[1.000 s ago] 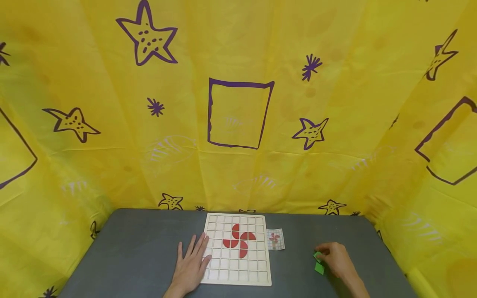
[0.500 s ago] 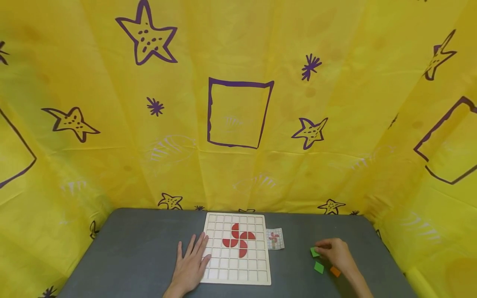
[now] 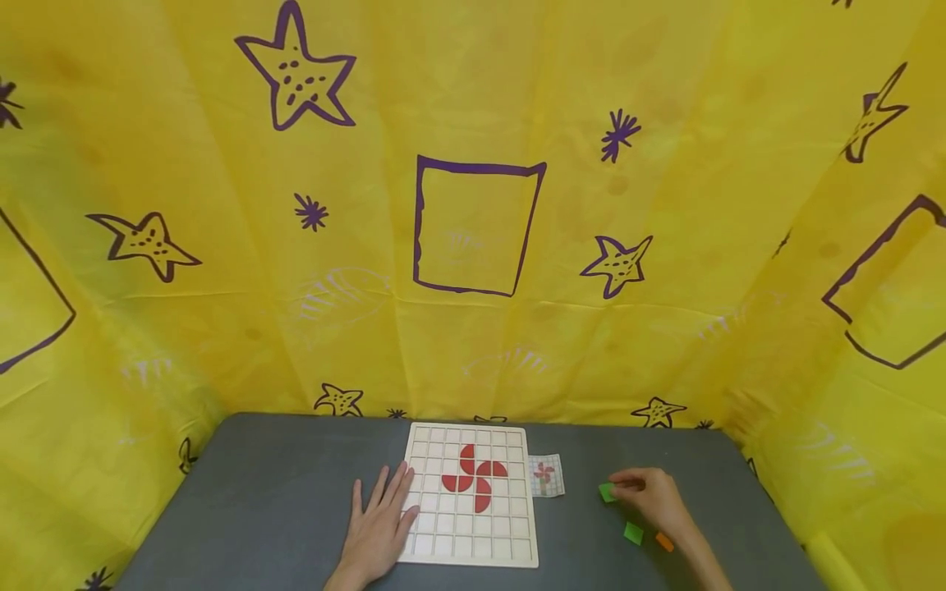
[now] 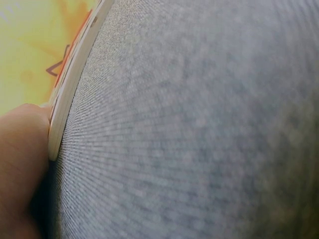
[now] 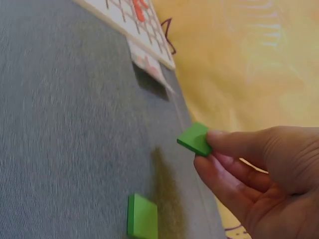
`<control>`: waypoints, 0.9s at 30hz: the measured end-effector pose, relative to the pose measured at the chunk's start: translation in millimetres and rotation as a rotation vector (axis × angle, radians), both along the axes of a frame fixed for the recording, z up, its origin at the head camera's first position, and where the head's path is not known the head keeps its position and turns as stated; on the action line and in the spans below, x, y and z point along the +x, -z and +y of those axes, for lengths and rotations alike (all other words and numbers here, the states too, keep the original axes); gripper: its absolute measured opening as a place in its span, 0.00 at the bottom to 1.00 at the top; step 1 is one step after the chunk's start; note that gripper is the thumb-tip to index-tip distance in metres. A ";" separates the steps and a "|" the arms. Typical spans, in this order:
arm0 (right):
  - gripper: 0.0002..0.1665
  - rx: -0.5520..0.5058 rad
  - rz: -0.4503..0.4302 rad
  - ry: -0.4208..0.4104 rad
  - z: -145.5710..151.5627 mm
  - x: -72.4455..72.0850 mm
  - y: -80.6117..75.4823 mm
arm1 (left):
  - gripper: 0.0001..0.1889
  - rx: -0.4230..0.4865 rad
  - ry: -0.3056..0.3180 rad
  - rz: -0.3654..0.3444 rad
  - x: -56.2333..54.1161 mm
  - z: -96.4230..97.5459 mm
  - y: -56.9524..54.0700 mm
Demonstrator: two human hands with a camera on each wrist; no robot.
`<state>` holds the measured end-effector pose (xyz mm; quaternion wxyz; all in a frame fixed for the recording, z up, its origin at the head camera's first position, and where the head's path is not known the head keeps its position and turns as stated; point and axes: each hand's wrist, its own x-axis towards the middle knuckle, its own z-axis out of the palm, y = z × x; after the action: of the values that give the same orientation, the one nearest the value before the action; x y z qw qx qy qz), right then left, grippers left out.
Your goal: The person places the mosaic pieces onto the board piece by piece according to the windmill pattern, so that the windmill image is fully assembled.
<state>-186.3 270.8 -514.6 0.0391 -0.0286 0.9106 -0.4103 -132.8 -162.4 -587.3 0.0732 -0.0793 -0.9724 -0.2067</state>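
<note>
My right hand (image 3: 658,498) pinches a green square tile (image 5: 195,139) between thumb and fingers, held above the table in the right wrist view. A second green tile (image 3: 633,533) lies on the table below that hand, with an orange tile (image 3: 664,542) beside it, near the wrist. My left hand (image 3: 375,529) lies flat with spread fingers along the left edge of a pale gridded board (image 3: 510,525), its fingertips and thumb touching the rim. Red quarter-round pieces (image 3: 483,495) form a pinwheel in the board's cells.
A small paper card (image 3: 547,486) with a printed pinwheel pattern lies against the board's right edge. The dark grey table (image 3: 259,492) is surrounded by a yellow curtain (image 3: 473,345) with purple starfish drawings at its back and sides.
My right hand has lifted a green tile away from the other one and carried it left toward the card. The orange tile has come into sight. The left hand stays put.
</note>
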 end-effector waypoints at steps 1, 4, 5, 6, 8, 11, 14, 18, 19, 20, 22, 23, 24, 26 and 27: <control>0.13 -0.011 0.000 0.005 -2.1 -0.1 0.3 | 0.31 -0.004 0.000 -0.001 0.0 0.1 -0.1; 0.13 -0.055 0.002 0.025 -9.0 -0.7 -0.1 | 0.30 -0.003 -0.001 0.004 -0.1 0.4 0.0; 0.13 -0.064 0.000 0.028 -11.2 -1.1 -0.4 | 0.30 -0.003 -0.002 0.006 -0.1 0.5 0.1; 0.14 -0.074 -0.002 0.030 -13.3 -1.5 -0.4 | 0.30 -0.002 -0.002 0.009 -0.2 0.5 0.3; 0.14 -0.100 -0.009 0.039 -17.5 -2.3 -0.1 | 0.30 -0.005 -0.002 0.013 -0.3 0.7 0.7; 0.14 -0.115 0.000 0.036 -23.0 -4.2 1.9 | 0.30 -0.005 0.001 0.020 -0.4 0.9 1.4; 0.12 -0.112 0.026 0.026 -28.7 -5.7 5.1 | 0.30 -0.003 0.005 0.028 -0.8 1.1 2.2; 0.10 -0.121 0.032 0.025 -37.0 -6.3 8.5 | 0.30 0.003 0.007 0.033 -0.9 1.2 2.0; 0.10 -0.129 0.027 0.028 -39.2 -6.1 9.0 | 0.30 0.003 0.008 0.034 -0.7 1.3 1.7; 0.09 -0.136 0.025 0.028 -41.3 -6.1 9.5 | 0.30 0.004 0.008 0.034 -0.6 1.3 1.4; 0.09 -0.148 0.018 0.029 -45.7 -5.9 9.9 | 0.30 0.003 0.008 0.036 -0.3 1.4 1.0; 0.09 -0.147 0.019 0.029 -47.8 -5.9 9.9 | 0.30 0.003 0.007 0.036 -0.1 1.3 0.8; 0.09 -0.146 0.022 0.027 -50.0 -6.1 10.0 | 0.30 0.004 0.006 0.036 0.0 1.2 0.6; 0.09 -0.140 0.032 0.024 -54.0 -6.4 10.3 | 0.30 0.004 0.004 0.037 0.3 1.1 -0.2; 0.09 -0.137 0.036 0.024 -55.7 -6.8 10.7 | 0.30 0.005 0.003 0.038 0.4 1.1 -0.5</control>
<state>-193.1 215.1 -525.3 0.0157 -0.0279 0.8812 -0.4717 -132.4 -161.3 -586.9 0.0917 -0.0847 -0.9702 -0.2075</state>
